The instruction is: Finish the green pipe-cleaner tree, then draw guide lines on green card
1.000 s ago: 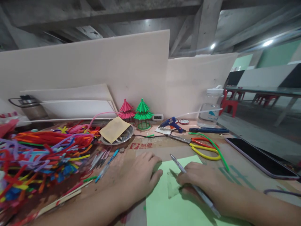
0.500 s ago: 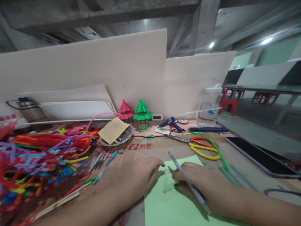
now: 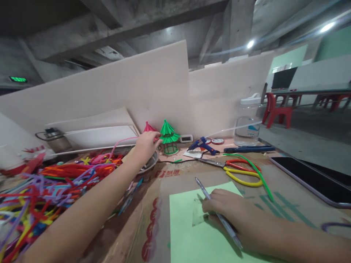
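My left hand (image 3: 148,145) is stretched forward in front of the pink pagoda (image 3: 149,126), of which the top shows above it. Its fingertips are by the left side of the green pagoda (image 3: 169,137); whether they touch either model is hidden. A metal dish (image 3: 151,163) lies partly behind my left wrist. My right hand (image 3: 223,206) rests on the light green paper (image 3: 189,237), its fingers closed round a pen (image 3: 227,225). Near its fingertips a small transparent piece (image 3: 197,215) lies on the paper.
Colourful pipe cleaners (image 3: 63,182) are heaped at left. Scissors (image 3: 242,171), a blue glue gun (image 3: 203,145), a cutter (image 3: 249,148), a clear bottle (image 3: 246,122) and a phone (image 3: 309,179) stand or lie at right. A small digital display (image 3: 186,138) is beside the green pagoda.
My left hand has left the paper's edge and moved forward and left to the pagodas. My right hand stays on the paper with the pen. The view has shifted slightly.
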Tool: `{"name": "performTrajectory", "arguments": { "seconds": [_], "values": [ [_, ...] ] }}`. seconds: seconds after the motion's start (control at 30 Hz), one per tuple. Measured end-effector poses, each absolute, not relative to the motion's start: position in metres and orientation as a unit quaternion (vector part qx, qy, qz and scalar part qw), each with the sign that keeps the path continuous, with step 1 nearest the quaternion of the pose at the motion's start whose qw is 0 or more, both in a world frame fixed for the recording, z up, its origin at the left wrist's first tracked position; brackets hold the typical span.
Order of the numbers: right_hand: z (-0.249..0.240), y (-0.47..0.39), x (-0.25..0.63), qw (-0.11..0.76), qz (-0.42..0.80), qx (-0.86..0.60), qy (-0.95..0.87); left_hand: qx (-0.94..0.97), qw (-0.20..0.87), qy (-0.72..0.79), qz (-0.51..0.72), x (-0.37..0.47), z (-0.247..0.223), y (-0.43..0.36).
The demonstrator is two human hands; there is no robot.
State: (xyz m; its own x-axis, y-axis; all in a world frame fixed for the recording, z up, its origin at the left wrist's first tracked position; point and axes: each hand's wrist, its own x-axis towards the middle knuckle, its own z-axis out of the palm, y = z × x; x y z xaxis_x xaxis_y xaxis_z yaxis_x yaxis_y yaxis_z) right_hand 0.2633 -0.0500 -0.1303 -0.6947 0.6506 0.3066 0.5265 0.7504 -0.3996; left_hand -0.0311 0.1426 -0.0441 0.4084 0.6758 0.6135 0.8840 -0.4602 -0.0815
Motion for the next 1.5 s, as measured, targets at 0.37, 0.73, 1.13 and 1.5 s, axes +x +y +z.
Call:
{"name": "performTrajectory", "arguments": {
  "seconds": [0.37, 0.73, 1.13, 1.5],
  "values": [
    [-0.127, -0.047, 0.264, 0.248, 0.134, -0.307, -0.909, -0.805, 0.284, -0.484, -0.192, -0.022, -0.047, 0.210],
    [-0.128, -0.047, 0.265, 0.262, 0.129, -0.306, -0.906, -0.810, 0.275, -0.484, -0.182, -0.040, -0.047, 0.218],
    [-0.125, -0.048, 0.264, 0.241, 0.130, -0.308, -0.911, -0.780, 0.239, -0.551, -0.177, -0.043, -0.056, 0.233],
    [-0.124, -0.050, 0.264, 0.229, 0.157, -0.320, -0.906, -0.774, 0.308, -0.515, -0.204, -0.035, -0.050, 0.222]
  ]
}}
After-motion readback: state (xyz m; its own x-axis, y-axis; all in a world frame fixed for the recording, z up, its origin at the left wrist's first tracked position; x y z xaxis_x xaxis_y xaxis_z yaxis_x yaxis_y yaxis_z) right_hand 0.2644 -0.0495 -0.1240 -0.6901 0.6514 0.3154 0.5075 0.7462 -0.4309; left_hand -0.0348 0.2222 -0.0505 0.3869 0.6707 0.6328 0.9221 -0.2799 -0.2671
